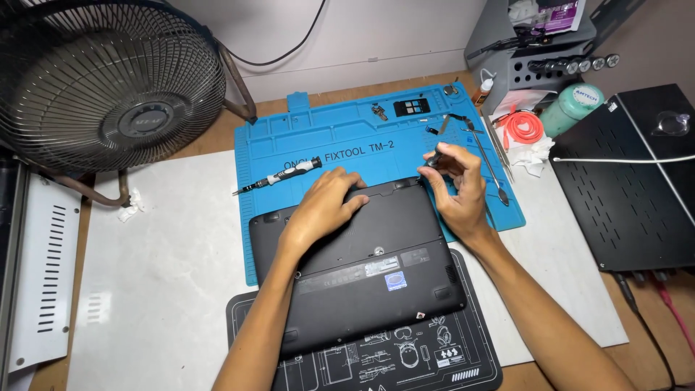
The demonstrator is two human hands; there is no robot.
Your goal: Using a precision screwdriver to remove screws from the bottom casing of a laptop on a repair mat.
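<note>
Here the black laptop [362, 264] lies bottom up, half on the blue mat [326, 141], so its underside is reachable. The left hand [324, 206] rests flat on its far edge, fingers open, steadying it. The right hand [456, 185], at its far right corner, pinches a small dark tool [433, 160].

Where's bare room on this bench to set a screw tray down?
Bare patch on the white board between fan and laptop; another right of the right hand, before the black case. Blue mat top-right is crowded.
</note>
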